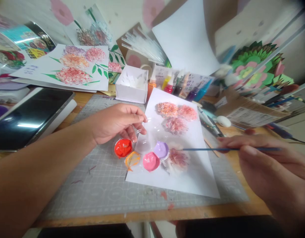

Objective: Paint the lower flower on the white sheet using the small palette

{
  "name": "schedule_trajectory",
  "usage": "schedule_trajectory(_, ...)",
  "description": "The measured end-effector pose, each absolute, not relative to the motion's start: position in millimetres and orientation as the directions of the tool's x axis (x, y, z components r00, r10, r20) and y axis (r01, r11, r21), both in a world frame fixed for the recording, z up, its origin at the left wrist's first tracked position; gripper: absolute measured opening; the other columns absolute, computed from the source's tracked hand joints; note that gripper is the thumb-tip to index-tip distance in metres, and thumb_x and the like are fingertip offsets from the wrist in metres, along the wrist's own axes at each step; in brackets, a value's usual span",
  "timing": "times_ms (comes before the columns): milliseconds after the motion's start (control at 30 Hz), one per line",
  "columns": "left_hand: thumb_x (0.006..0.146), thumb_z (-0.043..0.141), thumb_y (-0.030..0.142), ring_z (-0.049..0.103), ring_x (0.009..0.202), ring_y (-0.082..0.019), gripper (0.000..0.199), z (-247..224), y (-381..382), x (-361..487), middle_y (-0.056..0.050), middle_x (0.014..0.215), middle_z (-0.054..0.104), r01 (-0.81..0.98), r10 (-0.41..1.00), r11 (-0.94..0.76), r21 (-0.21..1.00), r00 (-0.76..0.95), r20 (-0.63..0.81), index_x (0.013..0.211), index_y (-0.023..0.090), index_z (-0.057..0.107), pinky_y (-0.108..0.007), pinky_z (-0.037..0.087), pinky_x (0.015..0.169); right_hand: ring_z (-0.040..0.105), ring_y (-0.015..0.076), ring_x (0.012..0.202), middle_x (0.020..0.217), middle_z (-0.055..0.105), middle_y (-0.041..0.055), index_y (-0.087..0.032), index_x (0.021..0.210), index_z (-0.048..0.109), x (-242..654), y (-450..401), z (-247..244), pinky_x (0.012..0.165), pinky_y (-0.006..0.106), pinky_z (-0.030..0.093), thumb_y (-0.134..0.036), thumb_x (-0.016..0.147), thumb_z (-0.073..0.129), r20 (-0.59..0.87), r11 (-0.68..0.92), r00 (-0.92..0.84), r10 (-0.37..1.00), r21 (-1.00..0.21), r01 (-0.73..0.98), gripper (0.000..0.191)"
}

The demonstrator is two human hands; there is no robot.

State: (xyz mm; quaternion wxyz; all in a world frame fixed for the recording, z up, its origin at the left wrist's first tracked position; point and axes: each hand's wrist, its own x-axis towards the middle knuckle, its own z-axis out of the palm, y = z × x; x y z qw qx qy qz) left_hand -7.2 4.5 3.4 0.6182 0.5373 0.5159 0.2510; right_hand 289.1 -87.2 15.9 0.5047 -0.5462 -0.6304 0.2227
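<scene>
Thin blue-handled paintbrush [212, 149], long axis sideways, tip pointing left over white painted paper sheet [202, 177], near lilac paint [161, 149] in clear plastic palette [144, 145]. My right hand [273, 168] pinches the handle, fingers closed; my left hand [120, 122], half-curled, grips the palette's edge.

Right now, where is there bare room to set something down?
Near you, the grey mat between the left forearm and the painted sheet is bare, bar small smears. Behind the sheet it's crowded: white box, paint bottles.
</scene>
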Motion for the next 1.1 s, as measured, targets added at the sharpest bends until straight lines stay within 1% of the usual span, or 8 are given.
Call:
schedule_trajectory(67,0.081,0.057,0.029,0.059,0.042,-0.009,0.012,2.9,5.1,-7.4,-0.004,0.072,0.073,0.243,0.865,0.296,0.924,0.341,-0.367,0.084,0.017,0.058,-0.016,0.04,0.039,0.067,0.0168,0.084,0.084,0.072,0.0004,-0.027,0.08,0.071,288.9,-87.7,16.2,0.082,0.027,0.055,-0.022,0.078,0.061,0.388,0.292,0.124,0.913,-0.837,0.462,0.012)
schedule_trajectory(200,0.081,0.057,0.029,0.06,0.043,-0.01,0.013,2.6,5.1,-6.5,-0.004,0.072,0.072,0.244,0.865,0.292,0.925,0.346,-0.365,0.085,0.017,0.058,-0.017,0.04,0.039,0.067,0.0182,0.089,0.082,0.072,0.0008,-0.028,0.077,0.072,291.6,-86.7,16.1,0.086,0.028,0.054,-0.023,0.077,0.062,0.396,0.318,0.066,0.916,-0.816,0.482,0.011)
schedule_trajectory(300,0.082,0.056,0.029,0.059,0.042,-0.009,0.014,4.7,3.3,-5.3,-0.004,0.072,0.072,0.254,0.865,0.291,0.922,0.341,-0.367,0.087,0.016,0.057,-0.016,0.039,0.039,0.067,0.0179,0.087,0.084,0.073,0.0009,-0.028,0.079,0.072,291.6,-86.5,15.9,0.083,0.028,0.055,-0.025,0.077,0.062,0.38,0.292,0.094,0.92,-0.828,0.479,0.011)
schedule_trajectory(400,0.083,0.055,0.029,0.059,0.044,-0.007,0.015,7.3,1.3,-4.6,-0.003,0.073,0.071,0.268,0.866,0.289,0.919,0.336,-0.37,0.089,0.015,0.056,-0.015,0.039,0.041,0.066,0.0169,0.09,0.083,0.072,-0.0004,-0.029,0.079,0.071,289.1,-87.0,16.1,0.086,0.026,0.053,-0.023,0.076,0.062,0.389,0.309,0.09,0.917,-0.834,0.458,0.011)
schedule_trajectory(533,0.083,0.054,0.029,0.058,0.044,-0.007,0.016,7.7,2.2,-6.0,-0.003,0.073,0.07,0.274,0.867,0.285,0.919,0.335,-0.369,0.09,0.014,0.056,-0.015,0.04,0.041,0.066,0.0148,0.081,0.085,0.073,0.0,-0.028,0.079,0.072,287.6,-87.3,17.6,0.082,0.024,0.054,-0.026,0.076,0.063,0.33,0.236,0.129,0.935,-0.851,0.469,0.009)
schedule_trajectory(833,0.083,0.054,0.027,0.058,0.042,-0.008,0.015,5.7,6.5,-10.3,-0.005,0.074,0.07,0.267,0.879,0.272,0.925,0.323,-0.352,0.09,0.014,0.057,-0.017,0.042,0.042,0.066,0.012,0.087,0.086,0.072,-0.004,-0.032,0.079,0.072,291.6,-86.9,18.4,0.079,0.016,0.051,-0.033,0.081,0.061,0.389,0.325,-0.016,0.921,-0.744,0.584,0.011)
schedule_trajectory(967,0.083,0.054,0.026,0.059,0.043,-0.008,0.015,6.1,5.8,-9.6,-0.005,0.074,0.07,0.263,0.875,0.279,0.924,0.328,-0.357,0.09,0.014,0.056,-0.017,0.04,0.041,0.066,0.0141,0.089,0.086,0.073,-0.0023,-0.03,0.079,0.072,292.4,-87.6,17.3,0.082,0.02,0.052,-0.029,0.08,0.061,0.418,0.332,0.013,0.909,-0.741,0.583,0.011)
schedule_trajectory(1100,0.082,0.055,0.027,0.059,0.043,-0.009,0.014,5.2,5.2,-7.8,-0.005,0.074,0.07,0.261,0.865,0.303,0.917,0.328,-0.379,0.089,0.015,0.057,-0.016,0.039,0.039,0.066,0.0212,0.094,0.084,0.072,0.0016,-0.026,0.08,0.071,296.7,-86.8,12.4,0.089,0.032,0.053,-0.021,0.077,0.06,0.488,0.419,0.064,0.87,-0.803,0.424,0.012)
